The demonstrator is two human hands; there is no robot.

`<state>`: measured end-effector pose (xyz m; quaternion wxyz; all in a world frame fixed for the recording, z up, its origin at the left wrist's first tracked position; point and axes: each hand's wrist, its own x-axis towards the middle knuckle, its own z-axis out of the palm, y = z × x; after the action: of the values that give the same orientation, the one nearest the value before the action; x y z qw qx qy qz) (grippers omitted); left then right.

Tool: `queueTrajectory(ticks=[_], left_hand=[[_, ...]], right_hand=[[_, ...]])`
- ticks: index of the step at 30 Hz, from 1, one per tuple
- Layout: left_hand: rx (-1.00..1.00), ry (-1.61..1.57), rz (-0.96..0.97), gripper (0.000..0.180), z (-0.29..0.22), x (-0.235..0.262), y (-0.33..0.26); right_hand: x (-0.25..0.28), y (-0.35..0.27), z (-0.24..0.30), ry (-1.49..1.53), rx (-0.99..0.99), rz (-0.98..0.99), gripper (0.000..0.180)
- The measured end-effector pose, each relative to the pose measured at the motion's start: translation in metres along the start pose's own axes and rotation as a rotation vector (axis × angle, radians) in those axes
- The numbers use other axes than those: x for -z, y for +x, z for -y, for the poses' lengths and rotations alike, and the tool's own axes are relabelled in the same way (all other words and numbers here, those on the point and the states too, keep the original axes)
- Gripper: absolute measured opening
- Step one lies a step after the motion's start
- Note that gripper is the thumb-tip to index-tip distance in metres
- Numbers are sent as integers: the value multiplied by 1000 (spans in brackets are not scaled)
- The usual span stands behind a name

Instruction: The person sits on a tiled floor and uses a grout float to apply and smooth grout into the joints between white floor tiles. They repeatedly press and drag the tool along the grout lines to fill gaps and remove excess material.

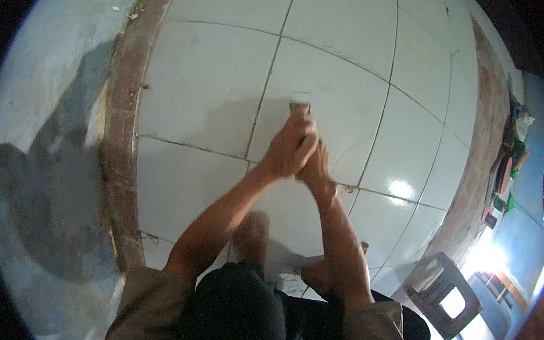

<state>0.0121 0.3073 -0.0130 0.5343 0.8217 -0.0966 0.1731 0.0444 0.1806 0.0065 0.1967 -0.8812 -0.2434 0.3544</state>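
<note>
Both my hands are stretched forward over the white floor tiles (pixel 207 111), pressed together on one small tool. My left hand (pixel 288 149) wraps its upper part and my right hand (pixel 317 166) grips just behind it. Only the tool's dark, flat tip (pixel 298 107) shows past my fingers, touching the tile near a grout line (pixel 260 105). The tool's handle is hidden inside my hands. I crouch low; my bare feet (pixel 251 230) rest on the tile below my arms.
A reddish brick-coloured border strip (pixel 121 131) runs along the left of the tiles, next to a pale blue wall (pixel 48 97). A small plastic stool (pixel 444 293) stands at lower right. Several coloured items (pixel 505 176) lie along the right edge.
</note>
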Motion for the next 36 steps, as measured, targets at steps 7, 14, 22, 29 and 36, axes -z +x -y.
queueTrajectory(ticks=[7,14,22,29,36], left_hand=[[313,-141,66,21,-67,-7,-100],[-54,29,-9,20,18,20,15],[323,-97,73,20,-67,2,-102],[158,-61,30,20,3,34,-9],[245,-36,-29,26,-46,7,-107]], right_hand=[[-78,-109,5,188,-54,-16,36],[5,16,17,5,60,-32,43],[-86,-101,3,55,45,-17,44],[0,3,45,-188,90,-11,35],[-92,-82,13,-22,-7,128,60]])
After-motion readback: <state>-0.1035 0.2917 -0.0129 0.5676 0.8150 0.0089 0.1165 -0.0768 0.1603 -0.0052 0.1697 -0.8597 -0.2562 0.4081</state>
